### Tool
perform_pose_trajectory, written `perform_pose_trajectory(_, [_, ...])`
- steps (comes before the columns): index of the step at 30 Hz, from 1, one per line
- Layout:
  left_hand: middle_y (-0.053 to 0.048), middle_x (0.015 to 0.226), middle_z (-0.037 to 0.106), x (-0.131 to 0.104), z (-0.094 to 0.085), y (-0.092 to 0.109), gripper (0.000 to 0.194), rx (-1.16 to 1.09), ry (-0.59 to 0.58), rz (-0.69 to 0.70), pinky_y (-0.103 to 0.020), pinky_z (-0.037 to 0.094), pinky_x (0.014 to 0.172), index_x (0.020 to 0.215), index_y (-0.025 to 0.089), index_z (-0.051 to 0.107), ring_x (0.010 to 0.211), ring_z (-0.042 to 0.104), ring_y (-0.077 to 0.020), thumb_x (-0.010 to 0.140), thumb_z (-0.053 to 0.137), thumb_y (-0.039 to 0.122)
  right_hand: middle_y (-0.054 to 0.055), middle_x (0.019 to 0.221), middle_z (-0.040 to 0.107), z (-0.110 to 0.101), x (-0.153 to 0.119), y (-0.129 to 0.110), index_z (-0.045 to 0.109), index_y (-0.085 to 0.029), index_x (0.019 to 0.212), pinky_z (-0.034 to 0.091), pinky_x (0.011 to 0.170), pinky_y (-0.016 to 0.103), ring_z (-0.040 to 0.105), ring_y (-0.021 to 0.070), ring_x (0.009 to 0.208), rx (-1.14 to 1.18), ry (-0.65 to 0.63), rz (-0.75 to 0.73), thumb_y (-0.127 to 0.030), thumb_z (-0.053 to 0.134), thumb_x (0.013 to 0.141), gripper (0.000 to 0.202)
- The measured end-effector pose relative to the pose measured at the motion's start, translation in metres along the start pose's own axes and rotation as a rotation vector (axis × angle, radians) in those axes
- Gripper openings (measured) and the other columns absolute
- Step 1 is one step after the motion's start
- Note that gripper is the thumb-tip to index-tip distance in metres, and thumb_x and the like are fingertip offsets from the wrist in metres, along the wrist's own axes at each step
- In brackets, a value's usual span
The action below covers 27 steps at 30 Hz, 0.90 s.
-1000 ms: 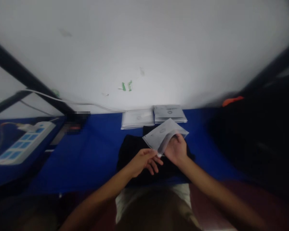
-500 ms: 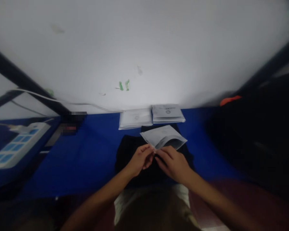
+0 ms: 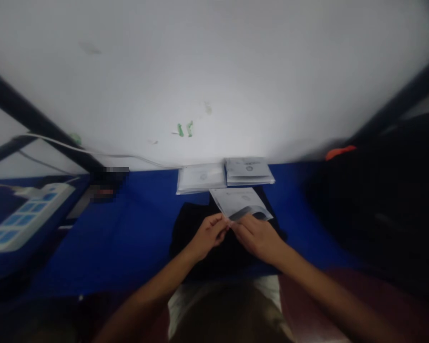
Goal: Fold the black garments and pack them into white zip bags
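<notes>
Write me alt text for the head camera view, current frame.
Left hand and right hand pinch the near corner of a translucent pouch, its mouth gaping, over black cloth on a blue surface. Beyond, two stacks of similar pouches lie side by side near a pale wall; a power strip sits far left.

The view is dim and slightly blurred, the wall (image 3: 250,95) palest mid-frame, the lower corners dark.

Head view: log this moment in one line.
left hand: pinching pale pouch, near corner | right hand: fingertips at same corner, grip unclear | mouth: gaping | beneath: black cloth | beyond: two pouch stacks
</notes>
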State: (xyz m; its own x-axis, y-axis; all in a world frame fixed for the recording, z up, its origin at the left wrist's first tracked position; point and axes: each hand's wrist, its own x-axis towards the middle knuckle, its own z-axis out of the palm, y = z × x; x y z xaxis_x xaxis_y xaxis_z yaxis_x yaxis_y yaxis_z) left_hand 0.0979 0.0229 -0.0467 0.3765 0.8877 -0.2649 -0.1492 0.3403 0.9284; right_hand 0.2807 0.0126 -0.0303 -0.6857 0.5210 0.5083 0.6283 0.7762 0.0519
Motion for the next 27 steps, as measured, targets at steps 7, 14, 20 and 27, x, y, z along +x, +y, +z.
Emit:
perform_pose_trajectory(7, [0.008,0.045,0.038,-0.001,-0.01,0.015,0.031,-0.078,0.014,0.065,-0.017,0.015,0.038,0.062,0.017,0.046,0.037,0.026,-0.0026,0.08,0.064,0.035,0.003,0.071,0.056,-0.005,-0.022,0.027,0.059,-0.017,0.078,0.031,0.053,0.028,0.051,0.0157,0.067,-0.148,0.018,0.181,-0.018,0.048,0.095,0.02])
perform_pose_trajectory(14, [0.009,0.044,0.036,-0.005,-0.021,0.017,0.032,-0.16,-0.052,0.082,-0.017,0.016,0.037,0.061,0.017,0.045,0.034,0.027,-0.0024,0.08,0.065,0.033,0.005,0.075,0.058,-0.004,-0.063,0.06,0.059,-0.018,0.082,0.035,0.051,0.026,0.055,0.0189,0.072,-0.218,-0.121,0.376,-0.021,0.049,0.093,0.016])
perform_pose_trajectory(20, [0.008,0.044,0.037,-0.004,-0.005,0.009,0.031,-0.244,-0.148,0.019,-0.017,0.019,0.036,0.062,0.016,0.046,0.034,0.029,-0.0031,0.078,0.065,0.035,0.02,0.123,0.059,0.004,-0.034,0.048,0.055,-0.011,0.121,0.049,0.089,0.049,0.055,0.0337,0.109,-0.035,-0.082,0.351,-0.022,0.062,0.079,0.045])
perform_pose_trajectory(27, [0.007,0.047,0.042,-0.007,-0.006,0.012,0.031,-0.289,-0.12,0.062,-0.018,0.022,0.036,0.069,0.017,0.049,0.034,0.032,-0.0049,0.085,0.059,0.042,0.017,0.125,0.063,0.029,-0.002,0.05,0.045,-0.01,0.137,0.052,0.097,0.042,0.059,0.0256,0.117,0.079,0.022,0.114,0.0,0.042,0.074,0.063])
